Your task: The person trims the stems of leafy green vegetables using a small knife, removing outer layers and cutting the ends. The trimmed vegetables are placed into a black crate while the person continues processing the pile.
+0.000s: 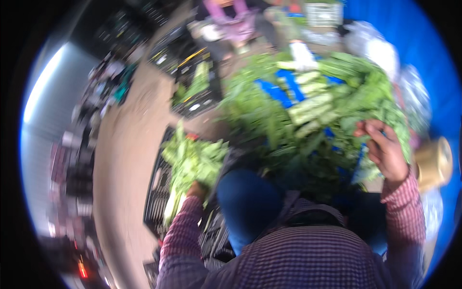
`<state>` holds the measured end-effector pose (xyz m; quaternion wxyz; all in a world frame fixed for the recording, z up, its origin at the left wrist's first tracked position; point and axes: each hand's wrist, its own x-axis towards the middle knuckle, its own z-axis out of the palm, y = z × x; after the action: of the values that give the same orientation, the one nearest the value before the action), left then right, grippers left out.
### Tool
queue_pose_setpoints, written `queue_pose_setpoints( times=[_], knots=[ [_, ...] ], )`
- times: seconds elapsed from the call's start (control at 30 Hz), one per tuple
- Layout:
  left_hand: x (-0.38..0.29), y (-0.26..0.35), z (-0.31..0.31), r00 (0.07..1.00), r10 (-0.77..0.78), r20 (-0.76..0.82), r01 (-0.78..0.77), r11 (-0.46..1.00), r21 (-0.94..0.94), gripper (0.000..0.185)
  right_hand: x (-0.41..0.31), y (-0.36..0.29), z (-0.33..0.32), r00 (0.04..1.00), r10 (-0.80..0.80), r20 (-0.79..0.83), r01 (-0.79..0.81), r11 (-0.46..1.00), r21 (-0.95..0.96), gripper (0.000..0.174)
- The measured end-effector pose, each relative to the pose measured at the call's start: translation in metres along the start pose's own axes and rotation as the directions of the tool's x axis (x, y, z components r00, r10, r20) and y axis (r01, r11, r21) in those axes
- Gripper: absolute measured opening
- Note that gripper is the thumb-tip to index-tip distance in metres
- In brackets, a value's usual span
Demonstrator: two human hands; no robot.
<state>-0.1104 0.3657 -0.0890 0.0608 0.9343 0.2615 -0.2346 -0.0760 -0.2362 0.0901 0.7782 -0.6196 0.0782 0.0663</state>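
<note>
My left hand [196,190] reaches into a black plastic crate [157,193] on the left. It rests against a bunch of leafy green vegetables [193,159] with long pale stems, and its fingers are hidden among the leaves. Over the right side of a large heap of leafy greens [260,112], my right hand [386,150] is raised with loosely bent fingers and nothing visible in it. Thick pale-green stems [312,108], which look like celtuce, lie side by side in the heap. Blue strips [276,93] show among them.
Across the heap a person [234,25] sits, and a white-gloved hand [304,57] touches the stems. Another black crate [196,83] holds greens. To the right are a tan roll [433,162], clear plastic bags [379,47] and a blue sheet [429,54]. A white basket [323,14] stands behind.
</note>
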Motion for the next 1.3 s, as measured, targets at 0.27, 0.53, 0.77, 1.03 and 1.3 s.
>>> queue_pose_setpoints(
  times=[0.27,0.53,0.77,1.03,1.3],
  knots=[
    [0.064,0.166,-0.156,0.714,0.696,0.075,-0.667,0.645,0.374,0.04,-0.028,-0.007,-0.06,0.98,-0.045,-0.193,0.112,0.929,0.352,0.019],
    [0.088,0.442,-0.018,0.468,0.878,-0.102,-0.882,0.471,0.006,0.081,-0.028,0.003,-0.04,0.995,0.077,0.06,-0.087,0.976,0.2,0.019],
    [0.094,0.543,0.072,0.768,0.638,0.044,-0.616,0.719,0.322,0.092,-0.012,0.03,-0.058,0.996,0.062,0.071,-0.067,0.994,0.082,0.017],
    [0.101,0.538,-0.009,0.563,0.774,0.29,-0.818,0.573,0.058,0.079,0.004,0.043,-0.054,0.992,0.044,0.118,-0.044,0.999,-0.002,0.016],
    [-0.02,0.425,-0.066,0.44,0.737,0.512,-0.048,0.589,-0.807,0.044,0.018,0.069,-0.041,0.998,-0.03,0.055,0.039,0.985,-0.169,0.021]
  ],
)
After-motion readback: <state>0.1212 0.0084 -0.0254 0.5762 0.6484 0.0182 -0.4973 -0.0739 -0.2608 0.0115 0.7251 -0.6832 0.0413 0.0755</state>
